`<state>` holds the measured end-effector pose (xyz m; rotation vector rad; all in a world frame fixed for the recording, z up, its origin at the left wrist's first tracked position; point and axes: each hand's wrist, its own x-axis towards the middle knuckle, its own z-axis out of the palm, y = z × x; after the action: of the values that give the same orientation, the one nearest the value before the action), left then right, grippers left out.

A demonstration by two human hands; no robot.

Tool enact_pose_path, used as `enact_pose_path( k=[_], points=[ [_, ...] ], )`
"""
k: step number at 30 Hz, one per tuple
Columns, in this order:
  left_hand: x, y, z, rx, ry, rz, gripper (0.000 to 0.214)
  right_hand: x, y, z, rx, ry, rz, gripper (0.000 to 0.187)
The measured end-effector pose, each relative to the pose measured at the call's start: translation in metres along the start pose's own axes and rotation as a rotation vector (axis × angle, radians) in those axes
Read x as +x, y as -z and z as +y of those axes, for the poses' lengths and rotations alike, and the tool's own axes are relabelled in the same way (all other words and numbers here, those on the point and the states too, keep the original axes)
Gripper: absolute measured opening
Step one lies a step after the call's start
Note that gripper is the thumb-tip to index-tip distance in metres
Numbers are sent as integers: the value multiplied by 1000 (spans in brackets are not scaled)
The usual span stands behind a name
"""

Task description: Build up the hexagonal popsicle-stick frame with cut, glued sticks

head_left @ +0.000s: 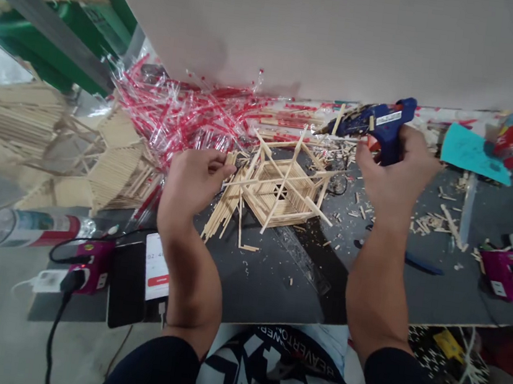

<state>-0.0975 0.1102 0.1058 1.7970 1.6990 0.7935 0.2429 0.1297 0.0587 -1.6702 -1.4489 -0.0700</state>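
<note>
My right hand is wrapped round the grip of a blue hot glue gun, its nozzle pointing left over the back of a hexagonal frame. The frame is built of stacked thin wooden sticks, with longer sticks crossing over its top. On the left, the fingers of my left hand are pinched at the end of a thin wooden stick that reaches right across the frame. A bundle of loose wooden sticks lies between my left hand and the frame.
Red-and-clear plastic wrappers heap up behind. Finished stick panels stand at left, near a bottle, a magenta power adapter and a phone. Stick scraps, blue-handled pliers and a turquoise paper lie right.
</note>
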Motion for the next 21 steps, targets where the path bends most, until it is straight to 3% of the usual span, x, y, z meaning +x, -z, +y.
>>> enact_pose_path(
  k=[6,13,16,21],
  points=[
    [-3,-8,15,-63,-81,76,12,1,11,5,-27,-24,48,36],
    [-6,-28,40,-175,-351,224,7,-14,19,-39,-24,199,-122,43],
    [-6,-31,40,-129,-432,261,8,-22,16,-52,-12,277,-154,40],
    [-5,-36,34,-189,-421,249,16,-31,10,-63,-37,366,-119,34]
  ],
)
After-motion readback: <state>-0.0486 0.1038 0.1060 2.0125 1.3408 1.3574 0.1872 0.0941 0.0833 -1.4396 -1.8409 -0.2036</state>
